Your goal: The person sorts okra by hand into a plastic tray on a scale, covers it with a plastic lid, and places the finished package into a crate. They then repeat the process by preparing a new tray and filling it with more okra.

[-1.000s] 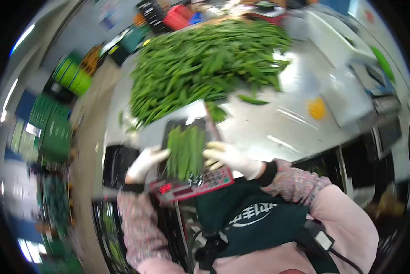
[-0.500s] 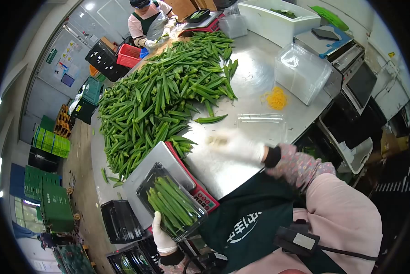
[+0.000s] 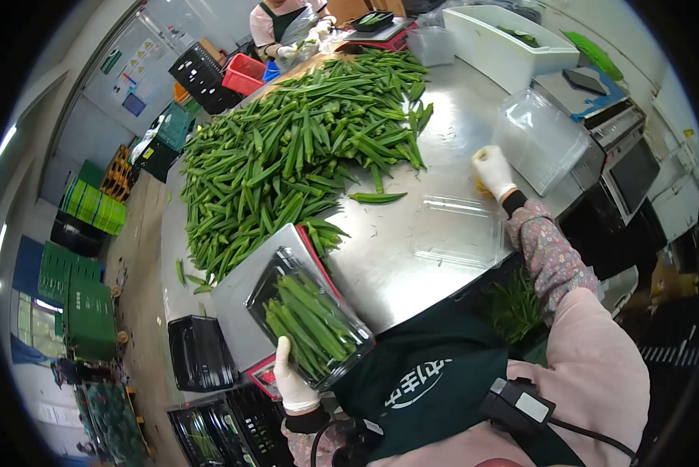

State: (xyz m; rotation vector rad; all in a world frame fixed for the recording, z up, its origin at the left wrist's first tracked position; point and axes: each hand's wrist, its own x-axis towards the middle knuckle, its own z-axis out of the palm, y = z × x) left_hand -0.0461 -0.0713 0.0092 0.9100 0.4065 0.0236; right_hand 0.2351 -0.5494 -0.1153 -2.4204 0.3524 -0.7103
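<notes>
My left hand [image 3: 293, 381], in a white glove, grips the near edge of a black tray of okra [image 3: 306, 323] under a clear lid, over the scale [image 3: 244, 300]. On the right, my gloved right hand [image 3: 493, 170] is closed at the pile of yellow rubber bands [image 3: 481, 189], which it mostly covers; whatever its fingers hold is too small to make out. A clear lid [image 3: 460, 229] lies flat on the metal table just below that hand. Beyond the scale spreads a large heap of okra [image 3: 287, 156].
Stacked clear lids [image 3: 542, 140] and a white bin [image 3: 509, 43] stand at the right. Empty black trays [image 3: 201, 354] sit left of the scale. A co-worker [image 3: 287, 31] in gloves is at the far end, near a red basket [image 3: 244, 75].
My right hand has moved right, from over the bare metal to the rubber bands, and closed. The covered tray has shifted slightly toward the right, still in my left hand. The view has turned slightly.
</notes>
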